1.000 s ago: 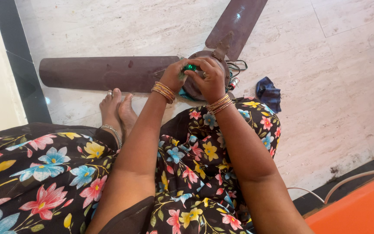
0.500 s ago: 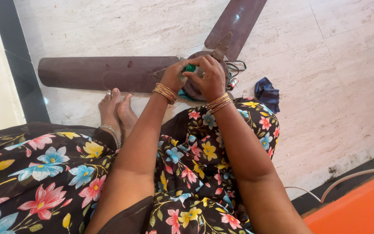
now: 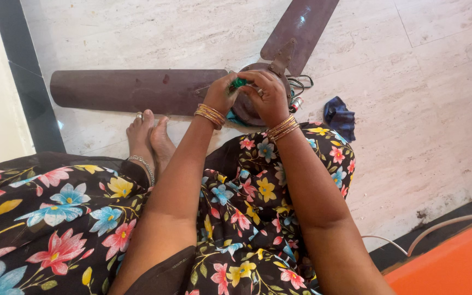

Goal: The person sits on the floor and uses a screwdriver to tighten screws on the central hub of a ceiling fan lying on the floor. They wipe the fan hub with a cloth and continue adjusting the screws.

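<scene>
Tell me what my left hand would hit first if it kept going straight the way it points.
Most likely the fan hub. The left hand points up and right over it, pinching a small green tool with the right hand. Depth is unclear; beyond lies the upper blade.

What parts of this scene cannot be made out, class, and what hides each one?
Head view only:
- Green item: mostly covered by left hand and right hand; its kind is unclear.
- Fan hub: largely behind both hands.
- Upper fan blade: cut off by the top edge.
- White cable: runs off the right edge.
</scene>
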